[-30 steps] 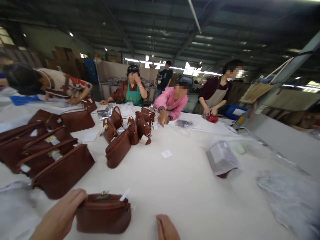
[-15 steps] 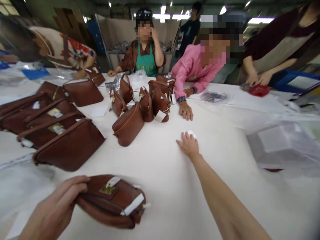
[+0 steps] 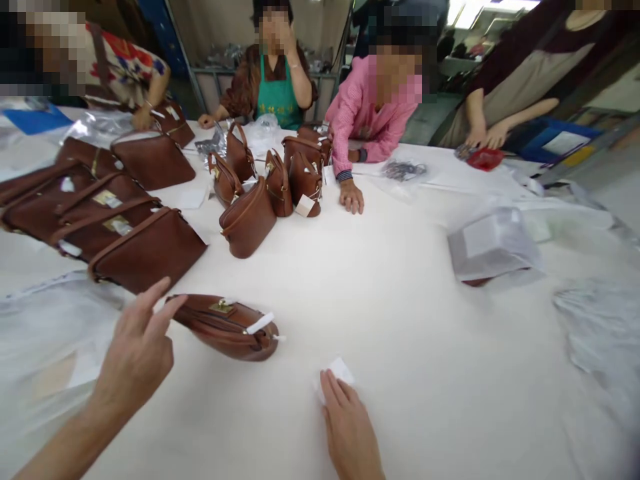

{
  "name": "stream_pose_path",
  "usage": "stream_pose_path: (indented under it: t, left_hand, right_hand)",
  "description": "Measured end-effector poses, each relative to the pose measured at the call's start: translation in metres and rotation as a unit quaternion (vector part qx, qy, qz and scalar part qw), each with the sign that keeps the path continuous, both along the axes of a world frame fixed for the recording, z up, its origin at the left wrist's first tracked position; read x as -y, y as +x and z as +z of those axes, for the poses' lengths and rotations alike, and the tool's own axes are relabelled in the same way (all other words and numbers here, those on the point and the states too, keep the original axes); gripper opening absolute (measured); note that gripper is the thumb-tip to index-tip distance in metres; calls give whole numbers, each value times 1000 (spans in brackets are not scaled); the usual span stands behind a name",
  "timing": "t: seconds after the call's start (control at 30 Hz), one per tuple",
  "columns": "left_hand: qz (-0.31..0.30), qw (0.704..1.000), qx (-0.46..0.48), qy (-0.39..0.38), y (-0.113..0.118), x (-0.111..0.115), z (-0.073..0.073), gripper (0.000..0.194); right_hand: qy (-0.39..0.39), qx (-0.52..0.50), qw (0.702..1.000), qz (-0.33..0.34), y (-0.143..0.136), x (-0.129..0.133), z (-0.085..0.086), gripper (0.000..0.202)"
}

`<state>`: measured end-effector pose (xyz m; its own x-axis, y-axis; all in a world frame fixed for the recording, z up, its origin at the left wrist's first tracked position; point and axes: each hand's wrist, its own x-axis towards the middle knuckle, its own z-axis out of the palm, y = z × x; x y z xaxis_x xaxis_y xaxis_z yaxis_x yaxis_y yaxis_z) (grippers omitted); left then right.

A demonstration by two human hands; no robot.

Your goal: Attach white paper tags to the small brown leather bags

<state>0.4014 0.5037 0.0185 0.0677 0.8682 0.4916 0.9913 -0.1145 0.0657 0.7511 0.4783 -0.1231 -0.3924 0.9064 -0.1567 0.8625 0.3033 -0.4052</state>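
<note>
Right hand point(image 3: 350, 427) flat, pulled back dragging white card point(image 3: 340, 370), left hand point(image 3: 133, 353) spread, touching brown purse point(image 3: 225, 327).

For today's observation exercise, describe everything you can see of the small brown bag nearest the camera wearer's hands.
The small brown bag looks like grained leather. It lies tipped on its side on the white table, with a brass clasp on top and white paper tags at its right end. The left hand touches its left end with open fingers. The right hand rests apart, on a white card.

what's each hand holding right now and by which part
Nothing is gripped. The left hand only touches the end of the small brown bag; the right hand has its fingertips on the white card.
</note>
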Motion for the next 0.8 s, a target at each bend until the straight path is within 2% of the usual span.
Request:
stream_pose_path:
  t: [0.03,0.07,0.1,0.17,0.23,0.33,0.43,0.53,0.63,0.73,0.8]
  left_hand:
    - [2,1000,21,18,18,13,-3,38]
    - [-16,998,48,26,39,27,-10,38]
    - [-55,995,88,0,63,40,-19,37]
    - [-120,971,155,-136,114,60,-42,35]
    - [-98,931,195,-293,160,65,-66,27]
    - [-4,893,191,-407,205,49,-90,20]
    - [34,894,151,-420,221,24,-100,15]
    - [-5,906,79,-416,223,10,-109,13]
    - [-40,907,37,-418,223,9,-121,25]
    - [-29,918,26,-395,223,16,-128,35]
    - [-21,927,49,-370,218,17,-129,39]
  right_hand:
    - [-21,-43,999,-16,5,3,3,48]
    - [-41,-89,994,-39,12,1,6,44]
    - [-56,-131,988,-66,18,-5,9,40]
    - [-61,-181,973,-126,30,-21,14,34]
    - [-41,-184,968,-168,38,-36,16,28]
    - [-18,-163,968,-191,40,-50,14,22]
    - [-15,-148,966,-210,37,-54,10,24]
    - [-22,-124,968,-217,33,-56,7,23]
    - [-24,-109,970,-215,33,-61,6,15]
    - [-3,-122,972,-201,37,-61,5,8]
    - [20,-156,970,-188,41,-60,2,12]
